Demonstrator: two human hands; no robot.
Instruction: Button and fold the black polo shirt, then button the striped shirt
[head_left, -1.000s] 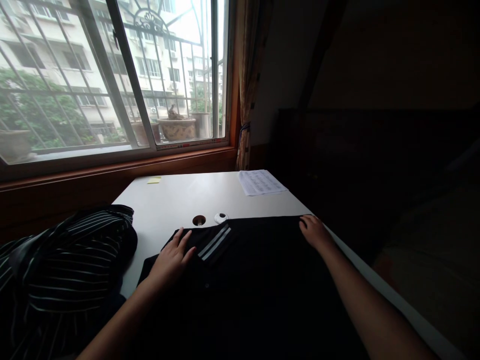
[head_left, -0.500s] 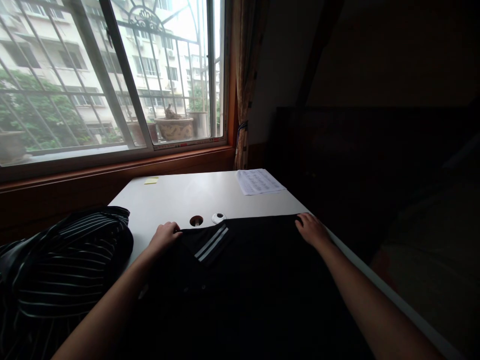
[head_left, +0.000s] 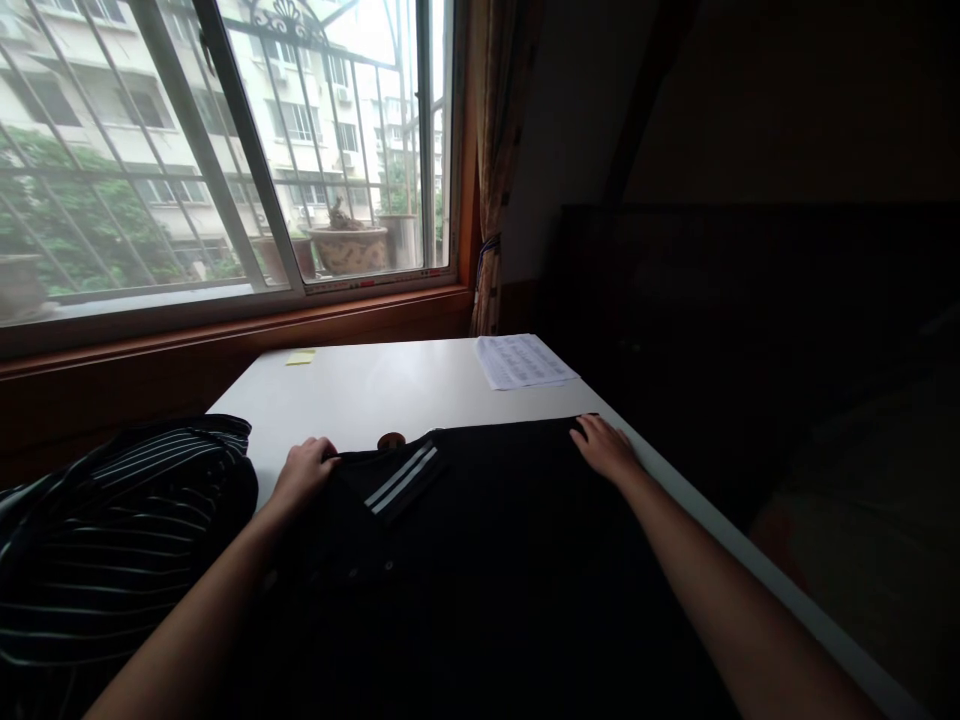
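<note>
A black shirt (head_left: 487, 530) lies spread over the near part of the white table. Two pale stripes run along a slanting band (head_left: 401, 480) near its far left, and two small buttons show below that. At the shirt's far left corner, my left hand (head_left: 306, 468) is closed, pinching the fabric edge between thumb and fingers. Near the far right corner, my right hand (head_left: 606, 447) lies on the cloth with its fingers apart. The lower part of the shirt is lost in shadow.
To the left is a heap of black striped cloth (head_left: 127, 530). The white table (head_left: 375, 375) bears a yellow note (head_left: 301, 357), printed sheets (head_left: 525, 362) and a round hole (head_left: 391, 440) by the shirt's edge. A window (head_left: 225, 150) stands behind.
The shirt has shifted left and slightly away, now covering the white round cap and part of the hole. Both hands moved left with it; my right fingers have loosened and spread.
</note>
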